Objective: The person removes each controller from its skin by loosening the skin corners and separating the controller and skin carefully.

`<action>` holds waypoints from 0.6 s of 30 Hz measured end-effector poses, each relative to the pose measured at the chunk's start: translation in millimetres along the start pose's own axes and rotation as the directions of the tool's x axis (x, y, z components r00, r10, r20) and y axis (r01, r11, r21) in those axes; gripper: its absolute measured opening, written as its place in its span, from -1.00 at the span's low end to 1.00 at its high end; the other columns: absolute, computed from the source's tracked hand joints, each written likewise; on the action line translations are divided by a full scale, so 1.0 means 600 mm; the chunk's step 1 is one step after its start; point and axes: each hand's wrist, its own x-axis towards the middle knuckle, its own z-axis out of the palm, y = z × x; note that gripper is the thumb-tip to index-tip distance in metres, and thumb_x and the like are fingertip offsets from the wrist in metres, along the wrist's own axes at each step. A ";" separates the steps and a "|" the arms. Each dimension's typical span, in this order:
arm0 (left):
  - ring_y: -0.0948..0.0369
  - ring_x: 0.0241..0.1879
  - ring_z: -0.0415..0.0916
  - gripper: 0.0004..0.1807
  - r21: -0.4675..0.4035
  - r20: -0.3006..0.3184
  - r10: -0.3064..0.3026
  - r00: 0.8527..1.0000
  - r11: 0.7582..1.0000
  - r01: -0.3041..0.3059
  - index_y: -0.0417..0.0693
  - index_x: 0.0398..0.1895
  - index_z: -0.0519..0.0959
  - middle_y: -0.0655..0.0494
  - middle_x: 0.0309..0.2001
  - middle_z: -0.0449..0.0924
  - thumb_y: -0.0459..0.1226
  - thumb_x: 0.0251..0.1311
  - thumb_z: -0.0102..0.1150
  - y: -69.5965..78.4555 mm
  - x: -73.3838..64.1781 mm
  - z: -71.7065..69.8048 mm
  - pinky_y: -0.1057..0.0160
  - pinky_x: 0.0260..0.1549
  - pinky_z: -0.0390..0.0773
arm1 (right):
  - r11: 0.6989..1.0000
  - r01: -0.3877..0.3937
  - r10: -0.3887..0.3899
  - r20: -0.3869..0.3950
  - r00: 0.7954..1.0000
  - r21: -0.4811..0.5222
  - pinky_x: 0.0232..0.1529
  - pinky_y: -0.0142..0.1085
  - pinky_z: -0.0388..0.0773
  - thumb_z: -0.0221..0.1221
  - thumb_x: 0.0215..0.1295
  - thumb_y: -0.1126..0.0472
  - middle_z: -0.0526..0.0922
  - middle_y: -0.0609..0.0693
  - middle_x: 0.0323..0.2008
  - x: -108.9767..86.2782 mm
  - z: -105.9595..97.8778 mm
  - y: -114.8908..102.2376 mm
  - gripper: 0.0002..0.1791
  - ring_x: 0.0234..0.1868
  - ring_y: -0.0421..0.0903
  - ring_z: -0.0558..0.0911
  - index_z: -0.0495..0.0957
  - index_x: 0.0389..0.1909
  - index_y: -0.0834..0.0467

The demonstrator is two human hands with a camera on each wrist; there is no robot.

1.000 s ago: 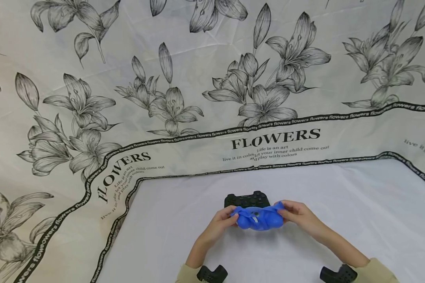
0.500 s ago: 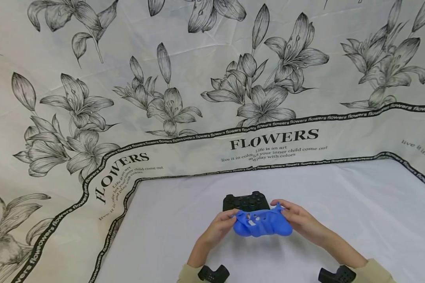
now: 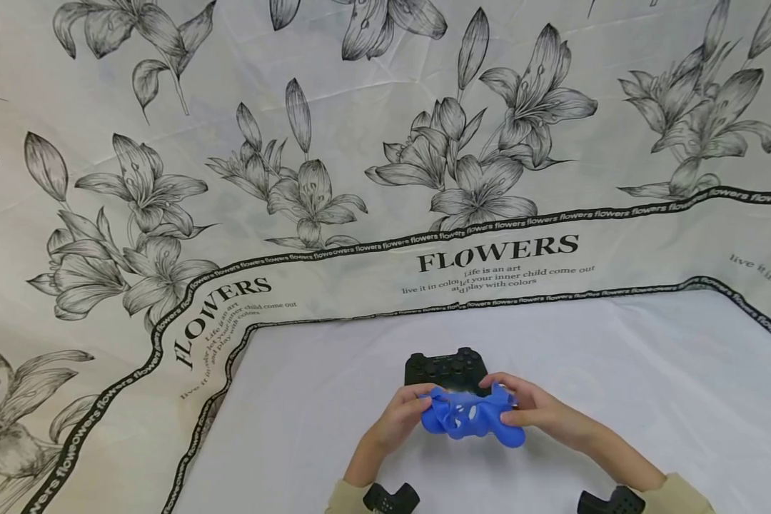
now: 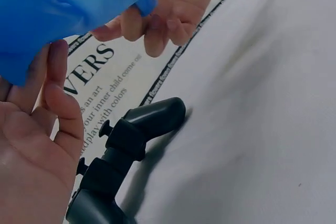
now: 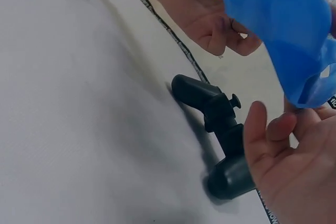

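Both hands hold up a limp blue silicone controller cover (image 3: 472, 415) above the white table. My left hand (image 3: 397, 417) pinches its left end between thumb and fingers. At the other end, my right hand (image 3: 540, 410) grips the cover's right side, thumb on the front. Holes show in the cover's face, and its edges are folded and wrinkled. Just behind lies a black game controller (image 3: 446, 368) on the table, its front partly hidden by the cover and the hands. In the left wrist view the controller (image 4: 126, 150) lies below the cover (image 4: 68, 9), apart from it.
The white cloth (image 3: 295, 414) covers the table on all sides of the hands. A hanging flower-printed cloth (image 3: 334, 143) rises behind it. Black wrist devices (image 3: 392, 497) sit at both sleeves.
The cover has come slightly nearer my body and spread flatter, its right end now tilted lower. My right hand has shifted its grip, thumb moving onto the front. The controller stays put.
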 end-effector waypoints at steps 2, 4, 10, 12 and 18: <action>0.41 -0.18 0.48 -0.49 0.004 0.008 0.023 1.000 1.000 -0.023 -0.72 -0.01 0.27 0.40 -0.20 0.59 -0.27 0.29 -0.16 0.003 0.000 0.000 0.36 0.02 0.44 | 1.000 -0.013 0.013 0.002 1.000 -0.016 0.01 -0.24 0.54 0.03 0.39 0.22 0.54 0.07 0.01 0.002 0.002 -0.005 -0.51 -0.03 -0.08 0.60 0.17 0.25 0.28; 0.36 -0.12 0.47 -0.53 0.008 0.023 0.071 0.997 0.997 -0.071 -0.69 -0.07 0.31 0.36 -0.16 0.58 -0.27 0.28 -0.13 0.004 0.000 0.000 0.30 0.06 0.41 | 0.999 -0.022 0.021 -0.015 1.000 -0.026 -0.01 -0.25 0.55 0.04 0.39 0.23 0.57 0.06 -0.02 0.003 0.003 -0.011 -0.52 -0.05 -0.10 0.61 0.17 0.24 0.31; 0.31 -0.11 0.42 -0.59 -0.025 0.061 0.160 0.985 0.987 -0.159 -0.56 -0.24 0.35 0.32 -0.19 0.55 -0.22 0.25 -0.01 0.006 0.001 0.000 0.20 0.05 0.34 | 0.996 0.029 -0.033 -0.052 0.998 -0.081 -0.06 -0.32 0.59 0.00 0.43 0.26 0.63 -0.03 -0.06 0.002 0.002 -0.020 -0.53 -0.10 -0.14 0.66 0.12 0.23 0.37; 0.34 -0.15 0.43 -0.54 -0.034 0.067 0.164 0.984 0.986 -0.162 -0.57 -0.24 0.32 0.36 -0.21 0.55 -0.18 0.25 0.00 0.006 0.002 -0.001 0.25 0.01 0.36 | 0.991 0.078 -0.083 -0.044 0.996 -0.108 -0.07 -0.34 0.60 -0.01 0.44 0.29 0.64 -0.10 -0.07 0.002 0.003 -0.018 -0.53 -0.12 -0.18 0.66 0.09 0.24 0.36; 0.39 -0.24 0.41 -0.50 -0.076 0.069 0.161 0.984 0.985 -0.156 -0.67 -0.27 0.19 0.41 -0.29 0.50 -0.22 0.23 -0.02 0.003 0.001 -0.005 0.36 -0.08 0.39 | 0.967 0.192 -0.203 -0.054 0.978 -0.165 -0.08 -0.41 0.60 -0.02 0.44 0.36 0.63 -0.21 -0.11 0.005 0.011 -0.005 -0.65 -0.13 -0.26 0.65 0.09 0.13 0.23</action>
